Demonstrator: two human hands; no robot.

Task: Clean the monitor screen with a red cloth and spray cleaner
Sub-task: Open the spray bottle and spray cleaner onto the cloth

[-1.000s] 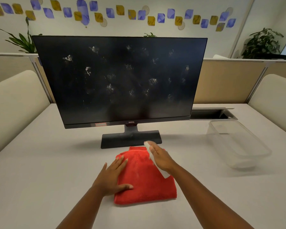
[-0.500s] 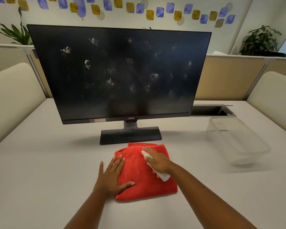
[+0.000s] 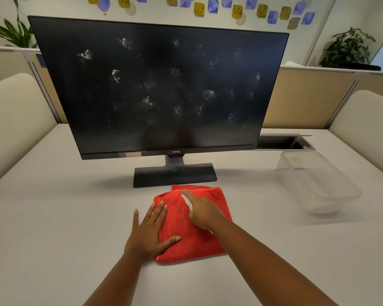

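A black monitor [image 3: 159, 89] stands on the grey desk, its dark screen dotted with several whitish smudges. In front of its base lies a folded red cloth [image 3: 199, 241]. My left hand [image 3: 149, 231] lies flat on the cloth's left edge, fingers spread. My right hand [image 3: 202, 210] is over the cloth's middle, closed around a small white spray bottle [image 3: 187, 202] whose tip points toward the monitor. Most of the bottle is hidden by my fingers.
A clear plastic tub [image 3: 318, 182] sits on the desk [image 3: 53, 217] to the right. A cable slot [image 3: 283, 142] opens behind it. Cream padded seat backs flank both sides. Partition panels and potted plants [image 3: 347, 47] stand behind.
My right hand with the bottle has lowered and drawn back over the cloth. The view has moved closer to the monitor. My left hand stays flat on the cloth.
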